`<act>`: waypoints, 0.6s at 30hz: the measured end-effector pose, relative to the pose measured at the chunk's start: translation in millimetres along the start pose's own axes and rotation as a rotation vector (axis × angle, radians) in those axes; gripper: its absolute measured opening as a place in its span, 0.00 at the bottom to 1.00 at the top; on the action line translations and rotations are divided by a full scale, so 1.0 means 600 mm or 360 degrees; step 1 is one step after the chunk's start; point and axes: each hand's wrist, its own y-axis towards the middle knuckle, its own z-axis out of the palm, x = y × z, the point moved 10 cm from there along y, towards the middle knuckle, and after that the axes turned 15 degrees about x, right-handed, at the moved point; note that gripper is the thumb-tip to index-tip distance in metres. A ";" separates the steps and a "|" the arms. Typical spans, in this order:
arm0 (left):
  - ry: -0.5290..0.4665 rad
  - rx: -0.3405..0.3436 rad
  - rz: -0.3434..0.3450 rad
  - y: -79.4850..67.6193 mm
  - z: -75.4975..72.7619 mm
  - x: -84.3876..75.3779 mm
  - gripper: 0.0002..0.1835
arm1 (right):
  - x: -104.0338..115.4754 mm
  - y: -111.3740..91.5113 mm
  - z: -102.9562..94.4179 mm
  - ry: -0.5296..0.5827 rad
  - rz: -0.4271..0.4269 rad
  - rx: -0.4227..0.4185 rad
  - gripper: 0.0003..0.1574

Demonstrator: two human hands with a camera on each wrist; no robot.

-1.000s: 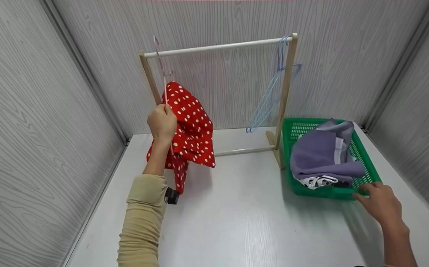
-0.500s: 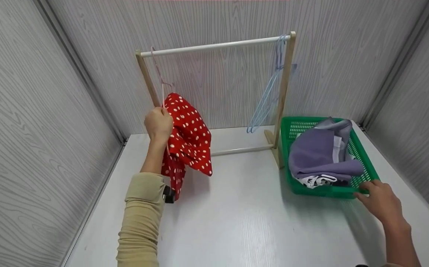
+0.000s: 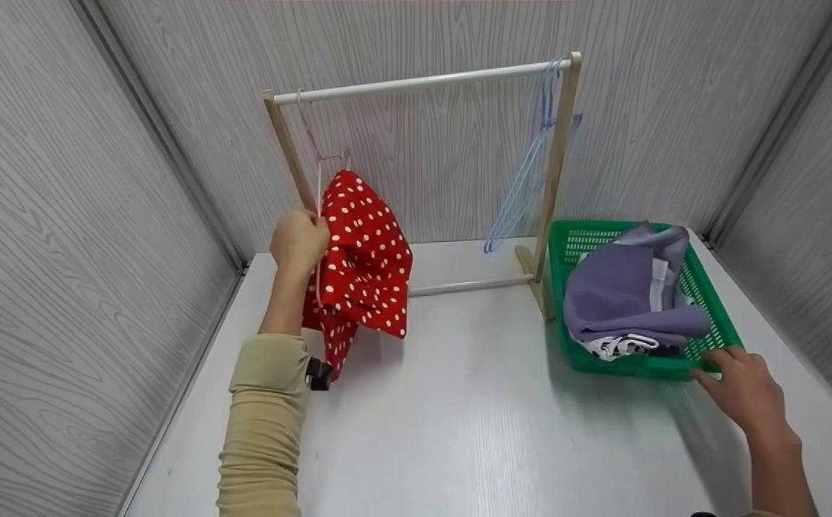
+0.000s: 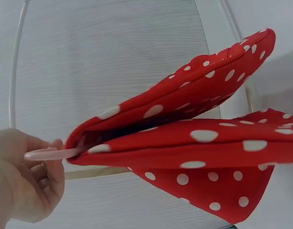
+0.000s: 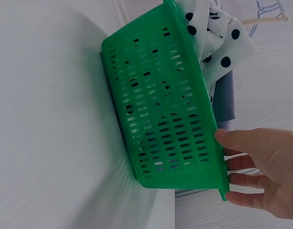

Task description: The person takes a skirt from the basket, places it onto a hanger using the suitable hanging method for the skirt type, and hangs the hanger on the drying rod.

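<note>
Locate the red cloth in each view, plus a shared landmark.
Head: left of centre, beside the left hand.
Left wrist: the red cloth runs from left of centre to the right edge.
Right wrist: not in it.
Landmark: left hand on the pink hanger, in head and left wrist only.

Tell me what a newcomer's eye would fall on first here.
Probably the red cloth with white dots, on a pink hanger at the left end of the white rail, where the left hand holds the hanger. Next comes the bright green basket on the right, heaped with a purple cloth, its near right corner gripped by the right hand.
</note>
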 end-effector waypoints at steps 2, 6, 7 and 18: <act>-0.0007 0.0013 0.0002 -0.005 0.004 0.003 0.16 | 0.000 0.000 0.000 0.0002 -0.0001 -0.0003 0.19; -0.0016 -0.0003 -0.0002 -0.016 0.010 0.008 0.16 | -0.001 0.000 0.000 0.0004 0.0005 0.0009 0.19; -0.0012 -0.0013 0.0000 -0.019 0.011 0.008 0.16 | -0.002 0.001 0.001 0.0006 0.0009 0.0018 0.19; 0.0073 -0.0088 -0.0032 -0.031 0.009 0.018 0.15 | -0.001 -0.001 0.003 -0.0013 0.0017 0.0007 0.19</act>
